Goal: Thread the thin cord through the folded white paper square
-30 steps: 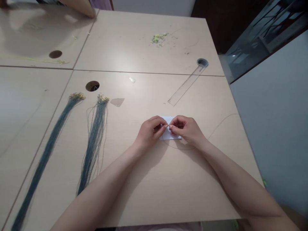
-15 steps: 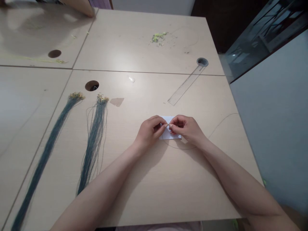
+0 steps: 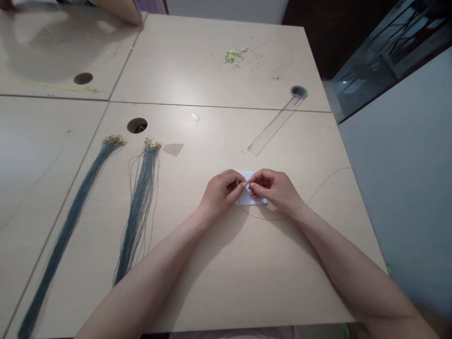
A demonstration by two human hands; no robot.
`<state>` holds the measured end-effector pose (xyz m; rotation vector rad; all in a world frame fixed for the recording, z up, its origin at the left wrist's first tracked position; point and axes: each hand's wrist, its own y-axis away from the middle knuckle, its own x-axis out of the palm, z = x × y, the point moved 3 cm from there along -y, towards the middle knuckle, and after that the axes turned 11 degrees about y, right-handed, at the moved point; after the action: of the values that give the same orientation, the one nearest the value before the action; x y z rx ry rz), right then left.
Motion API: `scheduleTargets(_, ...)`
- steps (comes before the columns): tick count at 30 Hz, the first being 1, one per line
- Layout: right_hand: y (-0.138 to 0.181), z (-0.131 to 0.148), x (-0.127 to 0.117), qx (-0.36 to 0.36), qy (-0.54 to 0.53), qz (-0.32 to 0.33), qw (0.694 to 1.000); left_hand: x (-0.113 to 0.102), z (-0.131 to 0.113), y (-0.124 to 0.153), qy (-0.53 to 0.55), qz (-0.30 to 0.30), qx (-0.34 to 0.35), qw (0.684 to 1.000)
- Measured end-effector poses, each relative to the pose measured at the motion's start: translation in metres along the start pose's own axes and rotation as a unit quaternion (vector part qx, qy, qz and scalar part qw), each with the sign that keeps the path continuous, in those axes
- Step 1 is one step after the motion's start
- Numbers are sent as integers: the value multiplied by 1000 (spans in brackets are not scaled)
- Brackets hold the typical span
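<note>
My left hand [image 3: 225, 189] and my right hand [image 3: 273, 188] meet fingertip to fingertip above a small white card [image 3: 250, 200] on the table. Both are closed in a pinch, thumb against forefinger. A thin dark cord [image 3: 263, 219] runs from under the fingers, loops below the card, passes beneath my right wrist and trails off toward the table's right edge. The cord seems to be what both pinches hold; the exact spot between the fingertips is too small to make out.
Two bundles of blue-green cords [image 3: 76, 205] with gold-coloured metal ends lie at left. A clear ruler [image 3: 270, 129] touches a grey ring [image 3: 298, 92] behind my right hand. Yellow-green scraps [image 3: 235, 55] lie farther back. Near the bundles are a cable hole [image 3: 137, 125] and a pinkish flat piece [image 3: 173, 149].
The hands stay in place over the card, with only a slight shift at the pinched fingertips. The whole view has moved a little; the objects on the table lie as before.
</note>
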<state>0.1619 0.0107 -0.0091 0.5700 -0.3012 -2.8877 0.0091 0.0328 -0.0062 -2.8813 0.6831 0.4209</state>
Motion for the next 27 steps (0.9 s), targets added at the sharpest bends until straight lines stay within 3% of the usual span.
scheduleTargets(27, 0, -1, 0, -1, 9, -4, 1000, 0, 0, 0, -1, 0, -7, 1000)
